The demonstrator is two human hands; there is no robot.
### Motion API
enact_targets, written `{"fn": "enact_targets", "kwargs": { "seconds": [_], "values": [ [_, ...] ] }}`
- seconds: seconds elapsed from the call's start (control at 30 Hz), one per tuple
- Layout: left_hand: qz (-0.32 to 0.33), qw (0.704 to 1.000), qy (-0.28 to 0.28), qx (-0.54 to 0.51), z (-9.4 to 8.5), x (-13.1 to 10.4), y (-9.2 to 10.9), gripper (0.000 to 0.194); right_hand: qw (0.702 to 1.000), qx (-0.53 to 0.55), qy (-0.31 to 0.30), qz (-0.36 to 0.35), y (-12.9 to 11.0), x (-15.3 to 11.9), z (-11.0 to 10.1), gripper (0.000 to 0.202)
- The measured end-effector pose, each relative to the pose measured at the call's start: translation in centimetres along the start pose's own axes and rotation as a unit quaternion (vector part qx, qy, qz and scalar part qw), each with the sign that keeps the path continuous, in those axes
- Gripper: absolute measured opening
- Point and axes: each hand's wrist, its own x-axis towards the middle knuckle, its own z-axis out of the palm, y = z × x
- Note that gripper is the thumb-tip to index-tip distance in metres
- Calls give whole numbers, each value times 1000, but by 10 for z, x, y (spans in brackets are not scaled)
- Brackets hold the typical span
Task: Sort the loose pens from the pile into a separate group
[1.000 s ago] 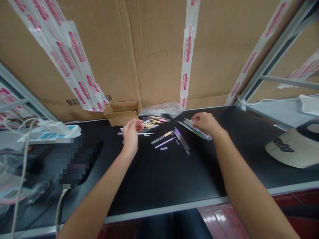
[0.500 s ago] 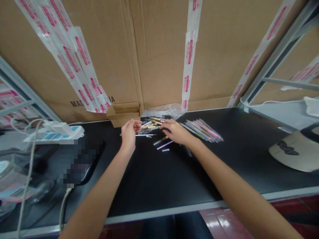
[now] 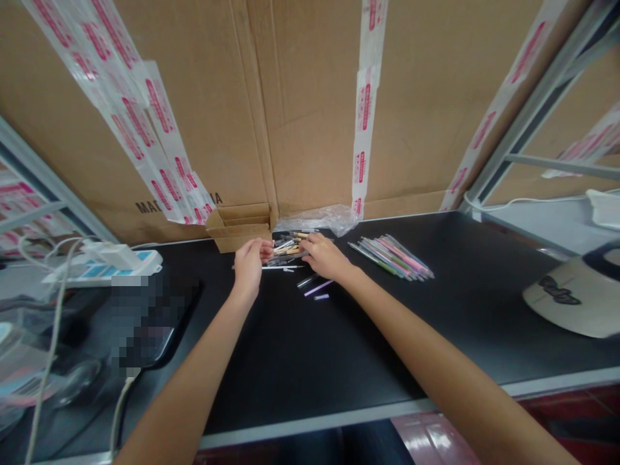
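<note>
My left hand (image 3: 249, 265) is beside a loose heap of pens and pen parts (image 3: 287, 247), at its left edge. Its fingers are curled inward, and whatever they may hold is hidden. Over the right side of the heap, my right hand (image 3: 323, 256) has its fingers bent down among the pens; what they grip cannot be made out. A thin white stick (image 3: 283, 267) lies in front of the heap. Nearer to me are a clear tube (image 3: 305, 282), a purple stick (image 3: 317, 289) and a short purple piece (image 3: 321, 297).
Gathered pens (image 3: 394, 257) lie on the black desk (image 3: 310, 361) to the right. Behind the heap are a small open cardboard box (image 3: 239, 237) and clear plastic wrap (image 3: 339, 219). A power strip (image 3: 140, 265) and a phone (image 3: 159, 342) are left, a cap (image 3: 576, 294) far right.
My right hand has moved left, further over the heap. It no longer covers the left end of the gathered pens. My left hand has hardly moved; the view has shifted slightly.
</note>
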Motion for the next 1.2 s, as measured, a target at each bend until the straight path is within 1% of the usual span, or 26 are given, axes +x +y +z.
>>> {"fn": "enact_targets", "kwargs": {
  "seconds": [0.2,0.33,0.43,0.5,0.57,0.6,0.67,0.73,0.77,0.83,0.87,0.93,0.97,1.0,1.03,1.07,1.1,1.17,1.2],
  "values": [
    [15,1000,-10,-1,1,1,-5,25,999,-15,-5,45,-1,0,6,19],
    [15,1000,-13,-1,1,1,-7,24,997,-12,1,77,3,-1,3,18],
    [54,999,-3,-10,1,0,-9,25,992,40,43,115,9,-1,-4,16],
    [78,997,-6,-2,1,0,-11,25,980,126,68,138,12,-1,-10,12],
    [93,995,-38,24,3,-2,-13,22,960,241,59,128,12,-2,-15,8],
    [99,992,-68,39,5,-4,-13,20,948,296,45,107,11,-4,-17,7],
    [112,981,-146,55,10,-9,-14,23,921,386,15,56,7,-7,-20,8],
    [116,969,-214,46,15,-15,-14,25,895,445,-3,29,3,-10,-22,9],
    [114,965,-231,40,17,-18,-14,25,886,462,-10,28,1,-12,-24,10],
    [101,967,-234,25,20,-23,-13,24,880,473,-27,40,0,-15,-29,11],
    [94,969,-227,16,20,-24,-13,25,885,461,-39,48,1,-17,-33,11],
    [80,975,-206,1,21,-25,-13,26,916,388,-76,73,4,-23,-45,9],
    [76,978,-195,-2,20,-24,-14,27,937,321,-102,90,6,-27,-52,7],
    [74,980,-186,-1,20,-24,-15,27,959,229,-123,110,7,-31,-60,4],
    [75,981,-180,4,20,-23,-17,27,970,139,-144,137,8,-34,-67,2],
    [79,981,-174,11,19,-23,-18,26,968,72,-177,160,8,-38,-73,3],
    [86,981,-171,18,19,-22,-20,25,962,27,-207,177,6,-41,-79,4],
    [103,979,-172,33,19,-22,-22,23,951,-21,-240,193,1,-44,-85,5],
    [111,978,-174,40,19,-22,-22,22,948,-36,-246,198,-2,-44,-86,5]
  ]
}}
